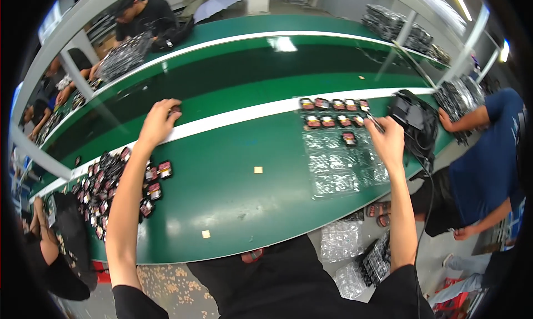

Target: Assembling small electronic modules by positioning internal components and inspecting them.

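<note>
My left hand reaches over the white strip along the table's far side. Its fingers are closed round a small black piece with a reddish label, mostly hidden by the fingertips. My right hand grips a thin dark tool, whose exact kind I cannot make out. The tool points at the right end of the rows in a clear plastic tray. Several black pieces with red, white and yellow labels sit in its far rows, and a single labelled piece sits nearer.
A heap of similar black pieces covers the table's left end. Two small pale squares lie mid-table. A black bag stands beside the tray. At right, a person in blue touches stacked trays; other people sit at far left.
</note>
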The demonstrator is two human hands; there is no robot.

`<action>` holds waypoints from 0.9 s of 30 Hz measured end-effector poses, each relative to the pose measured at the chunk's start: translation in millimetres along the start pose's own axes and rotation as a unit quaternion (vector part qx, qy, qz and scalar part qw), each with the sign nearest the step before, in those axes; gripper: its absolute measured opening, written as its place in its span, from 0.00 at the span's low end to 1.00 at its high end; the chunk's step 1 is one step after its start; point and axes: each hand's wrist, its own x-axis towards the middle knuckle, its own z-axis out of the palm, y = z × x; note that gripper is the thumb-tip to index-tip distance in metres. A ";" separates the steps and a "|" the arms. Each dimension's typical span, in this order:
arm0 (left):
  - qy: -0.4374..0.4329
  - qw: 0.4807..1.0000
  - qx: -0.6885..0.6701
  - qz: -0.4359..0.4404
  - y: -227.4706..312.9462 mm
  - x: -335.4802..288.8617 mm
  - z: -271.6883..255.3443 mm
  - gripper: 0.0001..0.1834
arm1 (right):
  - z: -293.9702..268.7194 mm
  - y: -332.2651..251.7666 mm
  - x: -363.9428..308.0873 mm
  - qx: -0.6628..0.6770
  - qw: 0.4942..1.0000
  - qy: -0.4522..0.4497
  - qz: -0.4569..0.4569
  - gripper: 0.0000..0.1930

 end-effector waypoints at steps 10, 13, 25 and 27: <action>-0.107 0.975 -0.175 0.086 143.8 -66.3 -10.8 0.29 | 26.9 -120.3 -100.1 0.072 0.967 -0.162 -0.181 0.25; -0.136 0.970 -0.193 0.049 150.2 -84.3 -14.0 0.30 | 36.9 -111.4 -92.2 0.132 0.953 -0.184 -0.200 0.15; -0.073 0.988 -0.128 0.054 137.3 -105.7 -11.8 0.25 | 26.3 -104.6 -102.3 0.188 0.900 -0.276 -0.279 0.19; -0.068 0.987 -0.128 0.069 139.4 -105.8 -8.7 0.25 | 26.7 -102.5 -101.3 0.184 0.898 -0.276 -0.290 0.18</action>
